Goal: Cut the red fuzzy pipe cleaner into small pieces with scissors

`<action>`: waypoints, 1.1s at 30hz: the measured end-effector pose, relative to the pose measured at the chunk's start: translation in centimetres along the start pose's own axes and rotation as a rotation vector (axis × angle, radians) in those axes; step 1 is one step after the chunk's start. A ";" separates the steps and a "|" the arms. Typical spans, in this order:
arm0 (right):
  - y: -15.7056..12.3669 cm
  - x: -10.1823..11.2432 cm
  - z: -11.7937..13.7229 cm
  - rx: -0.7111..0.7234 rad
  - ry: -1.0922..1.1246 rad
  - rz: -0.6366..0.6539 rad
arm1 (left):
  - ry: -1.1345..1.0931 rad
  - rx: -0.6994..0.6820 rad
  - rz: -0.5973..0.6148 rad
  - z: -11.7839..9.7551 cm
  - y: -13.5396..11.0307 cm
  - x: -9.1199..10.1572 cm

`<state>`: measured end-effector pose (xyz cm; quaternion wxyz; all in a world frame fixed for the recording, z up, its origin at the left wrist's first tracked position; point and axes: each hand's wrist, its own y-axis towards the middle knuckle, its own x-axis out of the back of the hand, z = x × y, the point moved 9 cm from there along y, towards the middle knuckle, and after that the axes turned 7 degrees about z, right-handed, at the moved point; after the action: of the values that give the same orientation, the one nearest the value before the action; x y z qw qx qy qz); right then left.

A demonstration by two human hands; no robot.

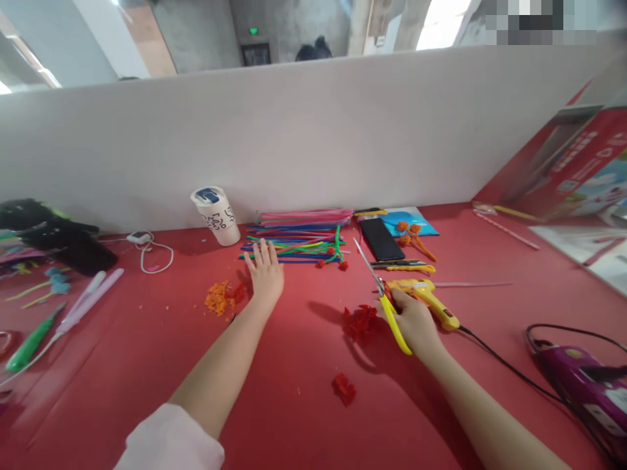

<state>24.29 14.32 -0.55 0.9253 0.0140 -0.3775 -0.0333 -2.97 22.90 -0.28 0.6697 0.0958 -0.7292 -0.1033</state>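
My left hand (267, 274) is open, palm down with fingers spread, at the near edge of a bundle of coloured pipe cleaners (298, 243). Orange fuzzy scraps (219, 299) lie just left of its wrist. In my right hand (414, 320) is a pair of scissors (396, 326) with yellow handles, its blades pointing up and away. Below the scissors sits a pile of red fuzzy pieces (360, 323), with a smaller red clump (343, 389) closer to me. Right beside this hand rests a yellow glue gun (443, 313); the hand partly hides it.
A patterned tumbler (218, 219) stands by the white partition (294, 137). A black phone (382, 239) and an orange pipe cleaner shape (416, 241) lie behind the scissors. The glue gun's cord (504, 362) runs right, near a purple device (582, 378). A green-handled tool (34, 343) lies left.
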 end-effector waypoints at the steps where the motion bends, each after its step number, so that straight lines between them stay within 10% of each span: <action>1: 0.0 0.0 0.1 0.009 0.011 0.005 | -0.003 0.027 -0.005 1.1 -0.1 0.3; 9: -0.5 0.1 0.3 0.034 0.121 0.025 | -0.088 0.188 -0.067 7.2 -2.3 7.1; 19: -1.3 -0.9 1.0 0.013 0.176 0.082 | -0.368 -0.235 0.322 -2.6 -9.8 4.7; 33: -1.1 -1.0 1.3 0.051 0.174 0.080 | -0.143 -0.029 0.371 8.7 -2.7 4.8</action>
<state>22.65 13.31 -0.35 0.9546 0.0254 -0.2964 0.0149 -12.08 19.22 2.81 0.6248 -0.0574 -0.7786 0.0050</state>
